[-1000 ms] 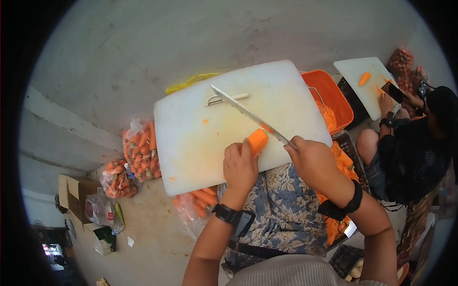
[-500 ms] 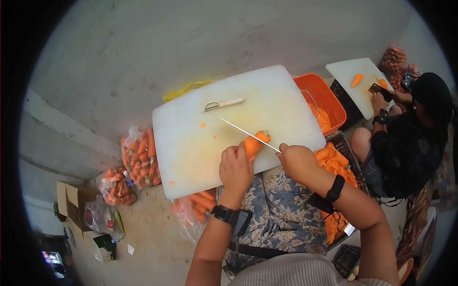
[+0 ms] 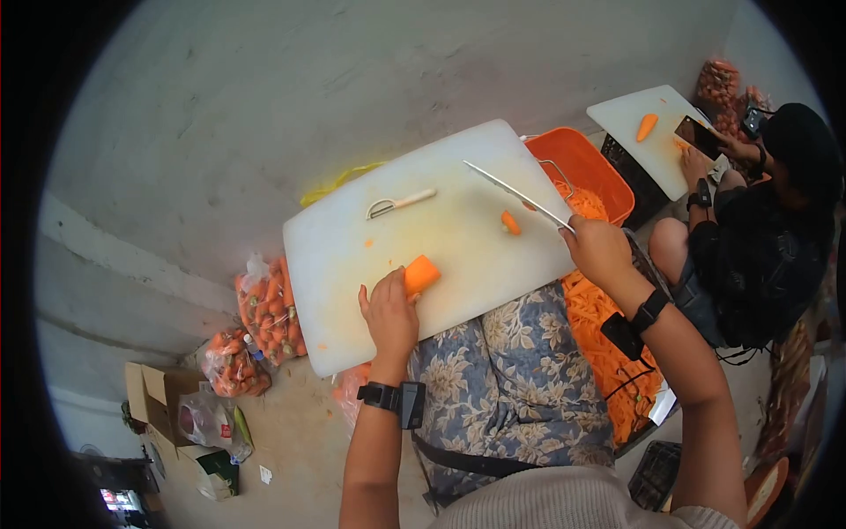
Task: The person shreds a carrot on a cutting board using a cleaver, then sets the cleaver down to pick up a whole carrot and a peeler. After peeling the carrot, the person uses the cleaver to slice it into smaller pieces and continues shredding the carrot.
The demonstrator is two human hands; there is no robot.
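Observation:
A topped carrot [image 3: 422, 275] lies on the white cutting board [image 3: 502, 273] with its flat cut face toward the upper right. My left hand [image 3: 390, 316] is closed around its lower end, partly hiding it. In my right hand [image 3: 601, 251] is a knife [image 3: 515, 191], gripped by a handle that my fingers cover. Its blade is raised over the board's right side and points up and left. Below the blade sits a cut-off carrot end [image 3: 510, 223]. Toward the board's far side rests a peeler [image 3: 401, 204] with a pale handle.
An orange bucket [image 3: 582, 163] of shredded carrot stands behind the board's right edge. More carrot strips [image 3: 608, 353] fill a crate by my right leg. Bagged carrots [image 3: 267, 309] stand left. A co-worker [image 3: 758, 238] cuts at another board [image 3: 648, 141] on the right.
The carrot's end has come off and lies to the right. My left hand has moved left with the remaining carrot, and my right hand has lifted the knife up and right.

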